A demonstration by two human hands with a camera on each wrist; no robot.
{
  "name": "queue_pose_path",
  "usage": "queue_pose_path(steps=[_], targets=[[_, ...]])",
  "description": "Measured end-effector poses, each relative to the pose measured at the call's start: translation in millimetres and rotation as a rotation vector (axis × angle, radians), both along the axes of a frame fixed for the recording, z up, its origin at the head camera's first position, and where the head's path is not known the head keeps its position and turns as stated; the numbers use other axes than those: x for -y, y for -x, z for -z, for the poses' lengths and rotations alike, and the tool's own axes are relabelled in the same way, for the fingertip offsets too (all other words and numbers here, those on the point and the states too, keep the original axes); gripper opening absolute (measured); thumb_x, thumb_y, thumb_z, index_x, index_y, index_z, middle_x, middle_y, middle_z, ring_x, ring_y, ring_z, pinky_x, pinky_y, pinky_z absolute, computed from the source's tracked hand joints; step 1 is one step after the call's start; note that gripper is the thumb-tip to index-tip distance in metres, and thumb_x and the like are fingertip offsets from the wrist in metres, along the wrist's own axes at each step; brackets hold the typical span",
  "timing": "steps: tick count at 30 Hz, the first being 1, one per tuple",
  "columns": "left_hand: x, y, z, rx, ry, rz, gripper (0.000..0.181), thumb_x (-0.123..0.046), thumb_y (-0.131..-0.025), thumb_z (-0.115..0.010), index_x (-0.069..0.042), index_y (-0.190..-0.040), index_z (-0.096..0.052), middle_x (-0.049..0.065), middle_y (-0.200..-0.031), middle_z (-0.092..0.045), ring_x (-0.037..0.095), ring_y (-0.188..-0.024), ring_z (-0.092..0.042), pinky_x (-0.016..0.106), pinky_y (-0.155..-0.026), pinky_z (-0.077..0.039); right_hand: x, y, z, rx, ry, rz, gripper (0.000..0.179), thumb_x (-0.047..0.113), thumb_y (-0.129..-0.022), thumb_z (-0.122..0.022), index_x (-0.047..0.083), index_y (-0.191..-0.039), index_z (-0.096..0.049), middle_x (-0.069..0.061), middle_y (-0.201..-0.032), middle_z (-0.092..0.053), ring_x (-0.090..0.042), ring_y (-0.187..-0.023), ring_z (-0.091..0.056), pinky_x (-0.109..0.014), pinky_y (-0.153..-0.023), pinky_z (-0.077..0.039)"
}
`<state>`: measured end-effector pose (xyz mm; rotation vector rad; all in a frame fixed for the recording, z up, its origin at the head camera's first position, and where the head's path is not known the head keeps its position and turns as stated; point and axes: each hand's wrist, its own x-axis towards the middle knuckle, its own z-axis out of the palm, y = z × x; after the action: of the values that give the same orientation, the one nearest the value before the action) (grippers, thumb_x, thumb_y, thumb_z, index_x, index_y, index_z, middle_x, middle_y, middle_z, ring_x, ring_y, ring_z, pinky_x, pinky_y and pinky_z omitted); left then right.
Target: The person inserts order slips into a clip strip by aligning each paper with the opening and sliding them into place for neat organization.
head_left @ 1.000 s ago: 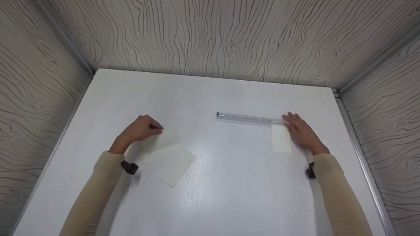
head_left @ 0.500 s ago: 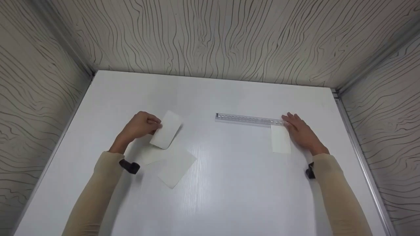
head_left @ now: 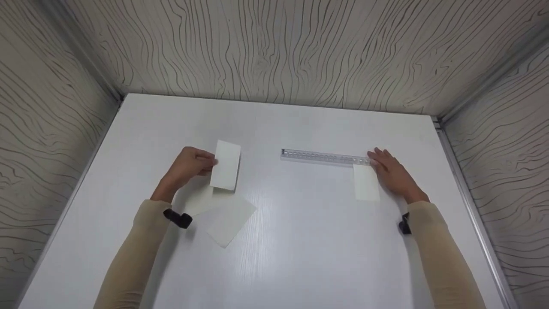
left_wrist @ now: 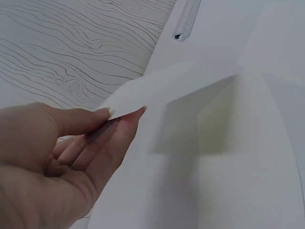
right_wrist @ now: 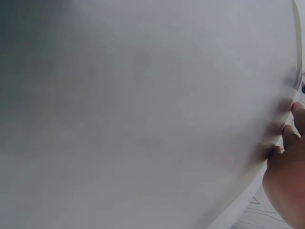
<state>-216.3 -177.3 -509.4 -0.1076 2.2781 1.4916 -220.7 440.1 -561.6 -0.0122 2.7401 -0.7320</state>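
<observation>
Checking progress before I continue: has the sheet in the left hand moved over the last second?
Yes. In the head view, the held sheet has lifted from the other sheets, up toward the table's back edge.

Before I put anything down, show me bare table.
Free: the middle, between the loose sheets and the lone sheet; the band between clear strip and back wall. Crowded: where the left hand pinches a raised sheet, and around the right hand.

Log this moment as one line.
left hand: pinches raised paper; right hand: at clear strip's end; loose papers: two near left hand, one at strip
</observation>
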Motion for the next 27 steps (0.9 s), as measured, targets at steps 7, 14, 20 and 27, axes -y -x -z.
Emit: queue_pose_path(steps=[7,14,20,27], targets=[[-13.2,0.5,12.6,0.037,-0.037,-0.034,0.04,-0.017,-0.101,-0.069,0.008,-0.131,-0.067,0.024,-0.125,-0.073,0.014,-0.093,-0.076,0.029,-0.086,-0.064,2.2,-0.6,1.0,-0.006,0.016,0.01,0.062,0.059,-0.111,-0.031,0.031,-0.166,-0.031,-0.004,-0.179,-0.012,-0.038,-0.166,0.001,-0.07,-0.13,0.0],[-29.2,2.0,22.0,0.075,-0.073,-0.056,0.039,-0.017,-0.1,-0.07,0.007,-0.131,-0.067,0.02,-0.121,-0.075,0.013,-0.092,-0.076,0.026,-0.082,-0.064,1.7,-2.0,0.5,-0.023,0.025,-0.007,0.063,0.058,-0.111,-0.031,0.029,-0.167,-0.03,-0.006,-0.179,-0.013,-0.038,-0.166,0.0,-0.069,-0.13,-0.001],[-43.6,2.1,29.6,0.083,-0.091,-0.083,0.037,-0.017,-0.1,-0.07,0.006,-0.129,-0.069,0.017,-0.115,-0.076,0.012,-0.088,-0.076,0.023,-0.078,-0.063,-0.5,-2.1,0.7,-0.028,0.019,-0.016,0.063,0.058,-0.111,-0.03,0.029,-0.167,-0.029,-0.006,-0.179,-0.013,-0.04,-0.166,0.0,-0.071,-0.129,-0.001],[-58.0,0.0,34.6,0.1,-0.138,-0.098,0.034,-0.016,-0.1,-0.071,0.007,-0.125,-0.071,0.016,-0.108,-0.079,0.011,-0.083,-0.077,0.024,-0.079,-0.064,-1.3,-0.2,2.2,-0.027,0.025,-0.007,0.064,0.06,-0.11,-0.03,0.029,-0.166,-0.031,-0.007,-0.178,-0.014,-0.04,-0.166,-0.002,-0.071,-0.129,-0.003]])
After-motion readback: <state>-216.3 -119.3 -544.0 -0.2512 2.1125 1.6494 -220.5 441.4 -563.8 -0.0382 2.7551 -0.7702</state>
